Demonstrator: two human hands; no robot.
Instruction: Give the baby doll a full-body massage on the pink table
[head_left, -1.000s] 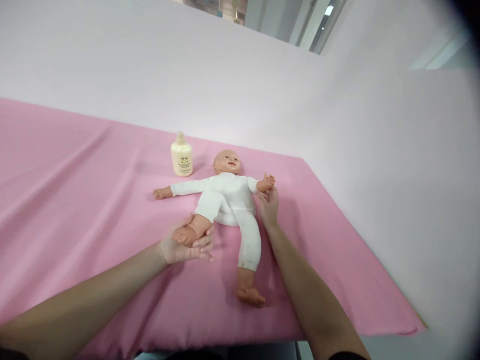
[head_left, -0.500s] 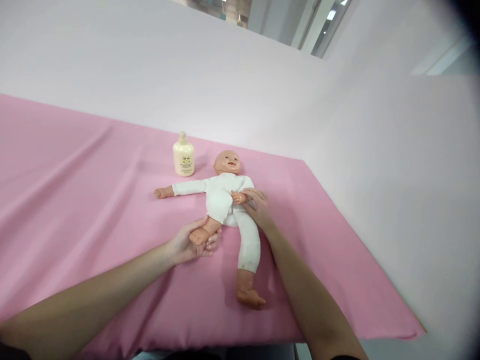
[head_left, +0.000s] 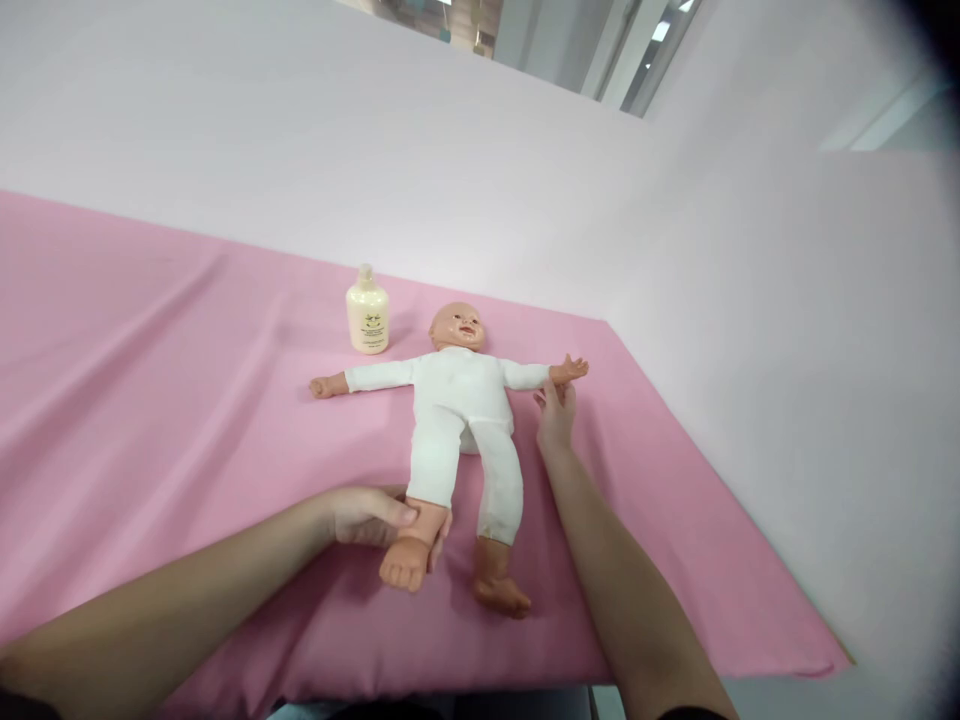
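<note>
A baby doll [head_left: 463, 385] with a white cloth body lies on its back, arms stretched out to both sides. My left hand [head_left: 375, 515] is wrapped around the ankle of the doll's leg on the left, thumb on top and fingers behind it. That foot points toward me. At the right, my right hand [head_left: 556, 410] grips the doll's arm by the wrist, just below its spread plastic hand. The doll's other leg lies on the cloth, untouched, and so does its arm on the left.
A cream pump-less bottle [head_left: 367, 318] with a dark printed label stands left of the doll's head. Pink cloth [head_left: 187, 400] with folds covers the table. A white wall [head_left: 300, 150] rises behind and along the right, with a window opening [head_left: 540, 40] above.
The doll's arm on the right has swung outward from across its body with my right hand. Its leg on the left, bent up before, has come down straighter toward me in my left hand.
</note>
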